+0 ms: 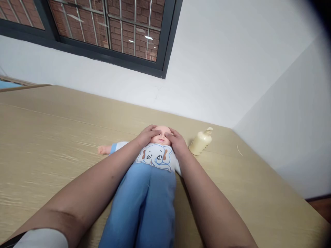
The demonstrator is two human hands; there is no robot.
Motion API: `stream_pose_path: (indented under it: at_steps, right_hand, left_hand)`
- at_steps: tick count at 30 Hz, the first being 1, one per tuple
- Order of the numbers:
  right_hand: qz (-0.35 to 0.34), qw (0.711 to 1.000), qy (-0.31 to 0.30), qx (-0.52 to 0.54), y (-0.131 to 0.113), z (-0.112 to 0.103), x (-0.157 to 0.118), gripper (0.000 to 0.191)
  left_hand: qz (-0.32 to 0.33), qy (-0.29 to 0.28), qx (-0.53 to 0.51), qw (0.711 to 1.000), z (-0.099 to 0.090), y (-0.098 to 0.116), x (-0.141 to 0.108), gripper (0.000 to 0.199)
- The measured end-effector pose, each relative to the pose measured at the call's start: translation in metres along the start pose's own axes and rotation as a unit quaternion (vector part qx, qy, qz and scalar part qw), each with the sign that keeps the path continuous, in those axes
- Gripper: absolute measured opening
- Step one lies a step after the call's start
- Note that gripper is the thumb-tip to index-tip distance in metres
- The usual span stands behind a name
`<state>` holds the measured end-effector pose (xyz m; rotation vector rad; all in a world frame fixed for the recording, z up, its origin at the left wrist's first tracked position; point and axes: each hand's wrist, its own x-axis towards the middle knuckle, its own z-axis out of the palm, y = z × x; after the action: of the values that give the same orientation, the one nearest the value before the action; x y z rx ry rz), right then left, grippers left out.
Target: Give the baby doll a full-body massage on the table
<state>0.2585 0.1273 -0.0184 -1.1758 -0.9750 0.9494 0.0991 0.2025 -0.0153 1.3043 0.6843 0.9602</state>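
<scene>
A baby doll [155, 187] lies on its back on the wooden table, its head away from me. It wears blue trousers and a white top with an elephant face on the chest. My left hand [148, 136] cups the left side of the doll's head [161, 139], and my right hand [178, 140] cups the right side. Both thumbs rest over the eye area, hiding the eyes; the mouth shows between them. The fingers curl around the sides of the head and are partly hidden. One doll arm [105, 149] stretches out to the left.
A cream pump bottle [201, 142] stands on the table [64, 144] just right of my right hand. Farther right lies a thin pale strand [239, 150]. White walls [214, 62] and a dark-framed barred window [108, 31] rise behind the table's far edge.
</scene>
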Motion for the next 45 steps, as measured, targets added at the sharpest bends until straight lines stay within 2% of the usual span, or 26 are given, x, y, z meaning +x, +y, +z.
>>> stream_pose_path:
  at_steps: [3,6,10,14,18,22,29,34,37,42,45]
  right_hand:
    - [0.007,0.998,0.028,-0.054,-0.004,0.002,0.000,0.064]
    - [0.011,0.996,0.041,-0.073,-0.005,0.004,0.001,0.062]
    - [0.009,1.000,0.022,-0.014,-0.001,0.004,0.001,0.055]
    - [0.027,0.997,-0.013,0.068,0.003,0.001,0.002,0.057]
    - [0.052,0.994,-0.018,0.091,0.004,-0.003,0.002,0.063]
    - [0.033,0.997,-0.015,0.065,0.003,-0.002,0.001,0.063]
    - [0.017,0.999,0.015,-0.042,-0.004,0.004,-0.002,0.064]
    - [0.027,0.999,0.005,0.025,-0.001,0.005,0.000,0.058]
    - [0.043,0.996,-0.021,0.079,0.001,0.002,0.001,0.056]
    - [0.076,0.986,-0.053,0.137,-0.003,-0.006,0.000,0.059]
    - [0.077,0.984,-0.052,0.149,-0.005,-0.005,-0.002,0.058]
  left_hand:
    - [0.004,0.009,0.000,1.000,0.000,-0.002,0.001,0.058]
    - [0.003,0.017,0.016,1.000,0.000,-0.003,0.001,0.058]
    - [0.001,0.015,0.022,1.000,-0.001,-0.003,0.001,0.050]
    - [-0.003,0.009,0.023,1.000,-0.002,-0.003,0.002,0.045]
    - [0.002,0.002,-0.032,0.999,-0.002,-0.001,0.002,0.044]
    - [0.004,-0.006,-0.056,0.998,0.000,0.000,0.000,0.048]
    - [0.002,0.006,-0.017,1.000,0.000,-0.004,0.002,0.057]
    - [-0.004,0.022,0.020,1.000,-0.001,-0.003,0.002,0.050]
    - [-0.005,0.023,0.029,0.999,-0.002,-0.003,0.003,0.044]
    - [0.000,-0.031,-0.079,0.996,-0.002,-0.005,0.003,0.048]
    - [0.013,-0.042,-0.128,0.991,-0.001,-0.006,0.002,0.051]
